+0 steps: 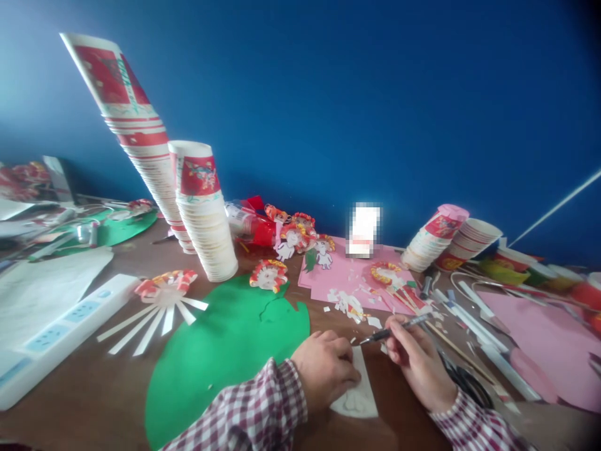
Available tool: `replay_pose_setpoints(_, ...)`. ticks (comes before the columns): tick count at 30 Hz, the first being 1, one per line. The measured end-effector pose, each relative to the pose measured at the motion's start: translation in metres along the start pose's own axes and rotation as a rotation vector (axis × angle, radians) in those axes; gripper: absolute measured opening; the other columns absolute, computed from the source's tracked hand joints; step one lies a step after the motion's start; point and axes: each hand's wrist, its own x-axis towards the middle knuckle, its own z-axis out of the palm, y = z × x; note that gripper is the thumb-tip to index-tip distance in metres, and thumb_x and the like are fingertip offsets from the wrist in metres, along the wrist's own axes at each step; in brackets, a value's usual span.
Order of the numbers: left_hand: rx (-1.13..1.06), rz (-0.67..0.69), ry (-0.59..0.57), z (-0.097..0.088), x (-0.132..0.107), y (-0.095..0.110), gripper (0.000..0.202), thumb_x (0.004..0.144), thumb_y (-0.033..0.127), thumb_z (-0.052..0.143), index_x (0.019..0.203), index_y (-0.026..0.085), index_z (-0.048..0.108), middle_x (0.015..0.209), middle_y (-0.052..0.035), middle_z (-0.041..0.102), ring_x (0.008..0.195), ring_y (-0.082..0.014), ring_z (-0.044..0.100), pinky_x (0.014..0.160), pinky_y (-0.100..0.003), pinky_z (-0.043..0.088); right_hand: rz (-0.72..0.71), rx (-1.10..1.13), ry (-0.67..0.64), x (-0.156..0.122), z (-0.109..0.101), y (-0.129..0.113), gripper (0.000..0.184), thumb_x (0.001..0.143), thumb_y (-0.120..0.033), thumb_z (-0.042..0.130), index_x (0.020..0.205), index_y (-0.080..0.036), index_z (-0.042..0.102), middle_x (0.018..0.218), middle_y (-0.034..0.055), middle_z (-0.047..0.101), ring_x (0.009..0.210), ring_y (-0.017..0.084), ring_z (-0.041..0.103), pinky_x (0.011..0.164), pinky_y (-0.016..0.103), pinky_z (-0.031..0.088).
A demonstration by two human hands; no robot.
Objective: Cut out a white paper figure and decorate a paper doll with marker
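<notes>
My right hand (417, 360) is closed around a slim pen (375, 335) with a dark front part and a lighter rear end. The pen's tip points left, close to the top edge of a white paper piece (359, 398). That paper has faint pencil-like lines near its rounded lower end and lies on the brown table (263, 432). My left hand (326, 366) presses down on the paper's left side with bent fingers, and the fingertips partly hide it. Under my left forearm lies a green sheet (225, 357) with a curved outline.
Tall paper cup stacks (206, 213) lean at the back left, shorter cups (436, 235) at the right. A power strip (70, 338) lies left. Pink sheets (338, 269), white scraps (347, 304) and paper figures (270, 275) lie ahead. A blue wall (328, 106) stands behind.
</notes>
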Motion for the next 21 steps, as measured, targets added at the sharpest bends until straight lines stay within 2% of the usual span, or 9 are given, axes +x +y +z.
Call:
replay_pose_setpoints(4,-0.002,-0.007,-0.028,-0.002,-0.001,-0.001,0.019,0.085,0.039,0.048,0.091,0.031,0.065,0.093,0.0011,0.06,0.088,-0.0168,0.05,0.072,-0.032,0.04,-0.007,0.063,0.035,0.0,-0.002,0.0,0.021,0.074,-0.036,0.068,0.08,-0.02,0.057,0.057,-0.004,0.049,0.05,0.007,0.042,0.042,0.014,0.036)
replay_pose_setpoints(8,-0.034,0.007,-0.015,0.006,-0.002,-0.006,0.02,0.084,0.041,0.048,0.094,0.033,0.063,0.093,0.0015,0.06,0.089,-0.0174,0.05,0.071,-0.033,0.039,0.026,0.039,0.049,-0.001,-0.001,-0.004,0.024,0.071,-0.038,0.07,0.079,-0.019,0.059,0.054,-0.0035,0.048,0.049,0.008,0.042,0.043,0.016,0.039)
replay_pose_setpoints(14,-0.039,-0.013,0.008,0.017,-0.001,-0.01,0.015,0.08,0.04,0.053,0.088,0.033,0.064,0.089,0.0015,0.059,0.085,-0.0178,0.049,0.068,-0.033,0.038,0.048,0.021,0.111,0.003,-0.002,-0.001,0.025,0.068,-0.039,0.073,0.079,-0.019,0.061,0.051,-0.0041,0.045,0.046,0.008,0.04,0.041,0.016,0.037)
replay_pose_setpoints(21,0.017,0.015,-0.001,0.026,0.003,-0.012,0.013,0.08,0.038,0.055,0.083,0.03,0.065,0.086,-0.0018,0.058,0.08,-0.017,0.048,0.064,-0.03,0.038,0.054,-0.015,0.101,0.005,0.001,-0.003,0.026,0.066,-0.04,0.073,0.076,-0.02,0.061,0.052,-0.0037,0.045,0.046,0.008,0.039,0.041,0.018,0.038)
